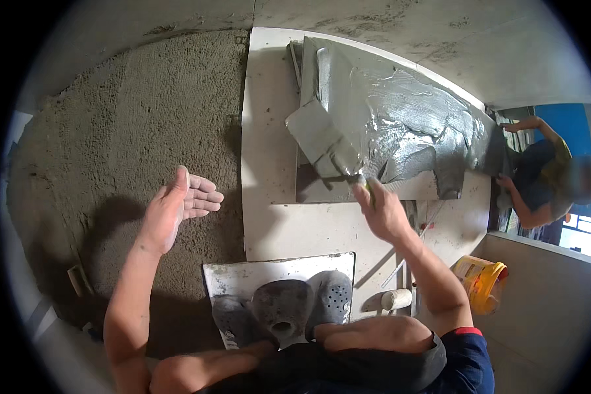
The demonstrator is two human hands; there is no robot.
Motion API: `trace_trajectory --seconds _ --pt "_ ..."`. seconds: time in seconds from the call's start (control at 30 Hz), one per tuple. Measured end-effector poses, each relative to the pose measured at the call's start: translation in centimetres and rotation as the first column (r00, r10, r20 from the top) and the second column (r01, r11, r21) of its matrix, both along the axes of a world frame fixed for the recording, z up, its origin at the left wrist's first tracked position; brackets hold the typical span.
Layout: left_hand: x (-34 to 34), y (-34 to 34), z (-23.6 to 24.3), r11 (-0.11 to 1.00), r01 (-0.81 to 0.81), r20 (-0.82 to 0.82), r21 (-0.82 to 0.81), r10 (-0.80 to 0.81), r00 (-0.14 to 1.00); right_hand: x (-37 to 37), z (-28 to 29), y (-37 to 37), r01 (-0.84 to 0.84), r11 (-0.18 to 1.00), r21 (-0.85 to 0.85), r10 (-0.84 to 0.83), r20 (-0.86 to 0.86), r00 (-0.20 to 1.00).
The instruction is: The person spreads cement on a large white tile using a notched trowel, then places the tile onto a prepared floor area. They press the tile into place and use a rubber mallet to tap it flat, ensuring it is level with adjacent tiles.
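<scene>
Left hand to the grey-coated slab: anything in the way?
Partly: the trowel in the right hand covers part of the left edge of the slab. Otherwise, nothing visible stands between that edge and the left hand.

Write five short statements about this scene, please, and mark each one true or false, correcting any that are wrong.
1. The right hand holds a trowel by its handle. True.
2. The left hand grips a mallet. False: it is open and holds nothing, in front of the rough mortar in this view.
3. Wet grey paste covers most of the tile. True.
4. The bucket is blue. False: it is yellow.
5. A co-worker is at the right side of the picture. True.
</scene>
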State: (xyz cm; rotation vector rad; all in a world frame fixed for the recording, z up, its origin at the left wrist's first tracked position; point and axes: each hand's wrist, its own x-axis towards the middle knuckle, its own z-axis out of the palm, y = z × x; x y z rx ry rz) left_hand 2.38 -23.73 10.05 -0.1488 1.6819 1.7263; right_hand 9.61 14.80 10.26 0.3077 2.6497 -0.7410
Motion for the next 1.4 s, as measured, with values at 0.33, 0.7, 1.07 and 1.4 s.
trace_trajectory --seconds 0.33,0.7,1.07,1.4 --pt "-0.2 -0.2 0.3 1.000 -0.011 -0.010 0.014 0.011 1.000 3.6 -2.6 -5.1 -0.252 0.943 -0.218 0.296 0.201 0.934" --pt "-0.3 0.5 0.7 0.999 -0.026 -0.002 -0.020 0.026 1.000 8.5 -5.4 -3.2 0.207 0.956 -0.209 -0.231 -0.099 0.968" --pt "-0.1 2.1 -1.6 1.000 0.017 0.090 -0.021 -0.015 0.996 13.3 -8.8 2.9 0.737 0.638 -0.222 -0.767 -0.094 0.635" --pt "-2.1 7.4 -7.3 0.961 0.235 0.198 -0.146 -0.205 0.959 18.7 -6.1 4.6 0.794 0.604 -0.059 -0.785 -0.216 0.581"
